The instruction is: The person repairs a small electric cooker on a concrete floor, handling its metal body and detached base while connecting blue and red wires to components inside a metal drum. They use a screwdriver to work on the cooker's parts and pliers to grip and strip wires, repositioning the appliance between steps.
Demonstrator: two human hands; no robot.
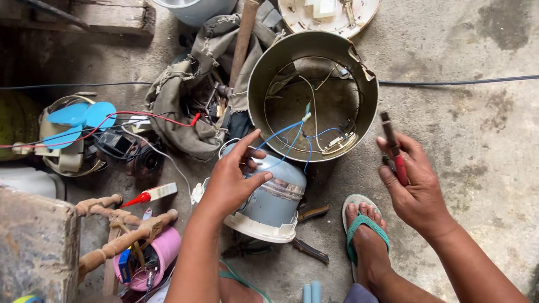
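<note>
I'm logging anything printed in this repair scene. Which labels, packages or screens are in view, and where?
No screens or signs.
Small blue packet: inside the pink cup, lower left, rectangular.
White tag: on the floor left of the left hand, flat strip behind a red tip.

Two hands (233, 179), one metal pot (368, 95), one screwdriver (394, 148)

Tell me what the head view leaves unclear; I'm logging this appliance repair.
- Tool in right hand: red handle partly inside the fist; the dark tip's type is too small to tell.
- Grey-blue housing: its near face is behind the left hand.
- Metal shell: blue wire ends too fine.
</note>
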